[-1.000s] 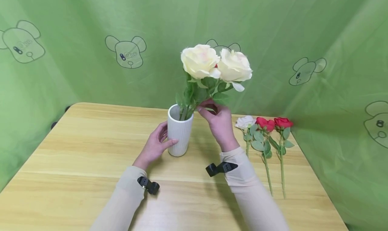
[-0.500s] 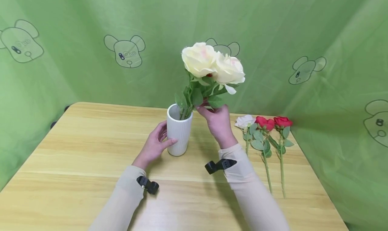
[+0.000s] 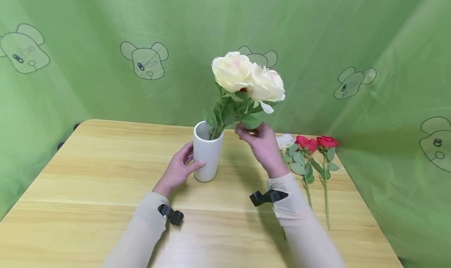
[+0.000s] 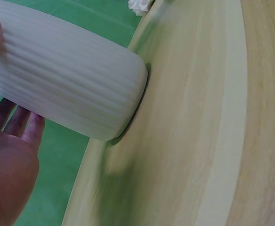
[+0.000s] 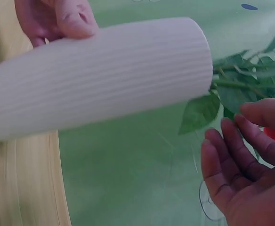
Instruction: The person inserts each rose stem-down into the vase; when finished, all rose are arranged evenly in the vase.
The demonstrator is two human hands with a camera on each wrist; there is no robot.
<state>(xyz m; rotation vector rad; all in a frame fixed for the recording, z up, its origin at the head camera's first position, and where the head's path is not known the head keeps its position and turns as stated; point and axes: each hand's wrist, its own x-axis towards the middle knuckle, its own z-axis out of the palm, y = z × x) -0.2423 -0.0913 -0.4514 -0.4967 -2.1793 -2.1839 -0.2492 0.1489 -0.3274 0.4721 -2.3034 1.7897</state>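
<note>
A white ribbed vase (image 3: 208, 158) stands upright on the wooden table. My left hand (image 3: 177, 170) holds its side, thumb in front and fingers round the back; in the left wrist view the fingers curve against the vase (image 4: 67, 70). Two large cream roses (image 3: 231, 72) lean right out of the vase, their stems inside its mouth. A bit of red shows beneath their petals, mostly hidden. Just right of the stems is my right hand (image 3: 260, 146), beside a low leaf (image 3: 251, 121). In the right wrist view the right hand's fingers (image 5: 236, 155) are loosely bent, with no stem between them.
On the table's right side lie a white rose (image 3: 285, 141) and two red roses (image 3: 327, 142), stems toward me; my right forearm partly covers them. A green curtain (image 3: 190, 25) with bear-face outlines hangs behind the table (image 3: 88, 174).
The cream roses have drawn closer together, the right one shifting left. My right hand has then moved right and slightly down, away from the stems. My left hand stays on the vase.
</note>
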